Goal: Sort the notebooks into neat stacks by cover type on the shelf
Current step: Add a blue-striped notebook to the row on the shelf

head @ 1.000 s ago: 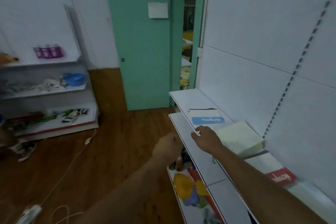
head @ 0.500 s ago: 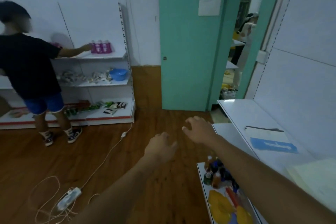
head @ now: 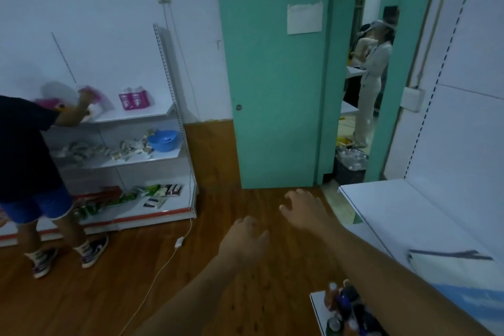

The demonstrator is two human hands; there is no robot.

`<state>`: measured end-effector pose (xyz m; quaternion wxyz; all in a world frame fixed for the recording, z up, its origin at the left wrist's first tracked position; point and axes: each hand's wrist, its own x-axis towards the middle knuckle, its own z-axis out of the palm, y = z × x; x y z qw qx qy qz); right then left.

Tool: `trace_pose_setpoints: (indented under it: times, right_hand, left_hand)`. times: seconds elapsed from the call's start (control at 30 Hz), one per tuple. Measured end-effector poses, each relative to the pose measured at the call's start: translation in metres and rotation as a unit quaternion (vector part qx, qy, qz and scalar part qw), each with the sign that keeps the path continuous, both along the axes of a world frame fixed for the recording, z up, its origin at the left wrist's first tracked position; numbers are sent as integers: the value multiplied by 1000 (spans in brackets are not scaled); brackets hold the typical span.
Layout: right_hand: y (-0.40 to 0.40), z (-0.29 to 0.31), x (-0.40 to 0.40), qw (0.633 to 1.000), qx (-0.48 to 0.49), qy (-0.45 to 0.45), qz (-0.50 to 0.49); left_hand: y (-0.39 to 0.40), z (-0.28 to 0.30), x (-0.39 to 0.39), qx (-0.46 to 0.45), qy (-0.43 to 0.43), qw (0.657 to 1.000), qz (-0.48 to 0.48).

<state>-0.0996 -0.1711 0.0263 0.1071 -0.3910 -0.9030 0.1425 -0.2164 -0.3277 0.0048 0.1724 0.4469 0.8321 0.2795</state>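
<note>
At the far left a person in a dark shirt and blue shorts [head: 24, 161] stands at a white shelving unit [head: 169, 114] against the wall, one arm reaching onto its top shelf. Two pink-labelled packs [head: 134, 97] stand on that top shelf; a blue bowl [head: 163, 139] sits on the middle shelf among scattered small packets, and more packets lie on the bottom shelf. A white cable [head: 163, 259] trails from the unit across the wooden floor [head: 114, 281].

Toward the middle, the left hand [head: 245, 237] hangs over the floor, its grip loosely curled and holding nothing. Just to its right and a little farther out, the right hand [head: 305, 210] also hovers over the floor, fingers spread and relaxed, grip empty. Behind them is a teal door [head: 272, 84] with a sheet of paper [head: 305, 18] stuck on it, and in the open doorway beside it another person in light clothes [head: 371, 84] stands.

At the right, a white shelf [head: 395, 210] runs along the wall panel. A notebook [head: 458, 278] with a white and blue cover lies flat on it near the frame's right edge, well apart from both hands, to the right of the right forearm and nearer the camera than the hand. Below the forearm, on a lower shelf, stands a cluster of small bottles [head: 346, 305].
</note>
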Motion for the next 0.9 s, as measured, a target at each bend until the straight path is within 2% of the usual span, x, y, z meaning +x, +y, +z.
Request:
trace_pose_setpoints:
  times: [0.3,0.53,0.73,0.9]
  right_hand:
    - [105,2,-29,999,-3,-8,-52]
    - [175,7,-15,988,-3,-20,-156]
    - [202,22,26,954,-4,-2,-298]
    - [177,10,82,900,-27,31,-434]
  left_hand:
    - [137,17,-40,-6,28,998,-61]
    - [254,32,-50,22,64,973,-222]
    - [327,36,-31,11,0,951,-310]
    - [350,25,31,9,-8,910,-413]
